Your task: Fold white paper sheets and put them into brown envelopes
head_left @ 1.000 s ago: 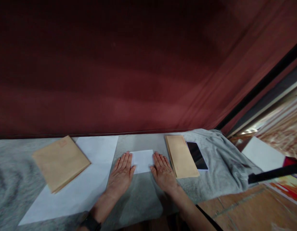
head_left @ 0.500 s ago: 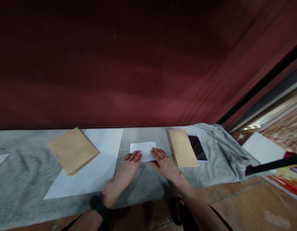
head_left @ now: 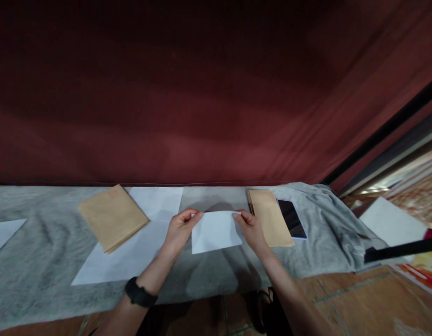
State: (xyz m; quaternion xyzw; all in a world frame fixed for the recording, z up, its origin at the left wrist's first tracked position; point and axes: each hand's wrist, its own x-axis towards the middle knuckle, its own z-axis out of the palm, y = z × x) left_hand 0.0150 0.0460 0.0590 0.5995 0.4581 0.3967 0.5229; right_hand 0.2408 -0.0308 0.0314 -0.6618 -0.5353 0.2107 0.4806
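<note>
A folded sheet of white paper (head_left: pixel 216 233) hangs between my two hands, raised off the grey cloth. My left hand (head_left: pixel 182 227) pinches its upper left corner between thumb and fingers. At the upper right corner my right hand (head_left: pixel 251 229) has the same kind of pinch. Just beyond my right hand lies a stack of brown envelopes (head_left: pixel 272 219). Left of my left hand, another pile of brown envelopes (head_left: pixel 112 217) rests on larger white paper (head_left: pixel 131 261).
A grey cloth (head_left: pixel 54 270) covers the long narrow surface, with a dark red wall (head_left: pixel 201 116) behind it. Beside the right envelopes lies a phone (head_left: pixel 292 219). Part of a white sheet (head_left: pixel 5 231) shows at the far left. A black bar (head_left: pixel 401 249) crosses the right side.
Both hands, flat on the small folded paper before, now pinch its upper corners. The paper has come up off the cloth and appears larger. The view has shifted slightly.
</note>
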